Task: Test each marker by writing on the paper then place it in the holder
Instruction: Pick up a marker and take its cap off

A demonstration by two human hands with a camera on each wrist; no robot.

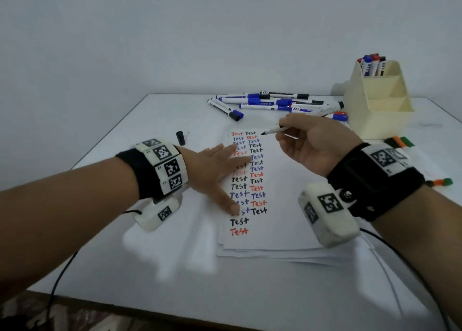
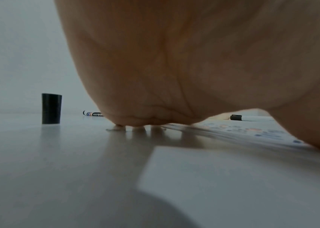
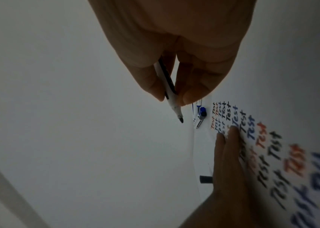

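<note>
My right hand pinches an uncapped black marker above the top of the paper, its tip pointing left and off the sheet. In the right wrist view the marker sits between thumb and fingers. My left hand lies flat with straight fingers on the paper's left side, over the rows of "Test" words. The black cap stands on the table left of the paper, cap upright. The cream holder stands at the back right with several markers in it.
A heap of several capped markers lies at the back between the paper and the holder. Orange and green pens lie right of my right wrist. The paper tops a small stack of sheets. Cables trail off both wrists over the white table.
</note>
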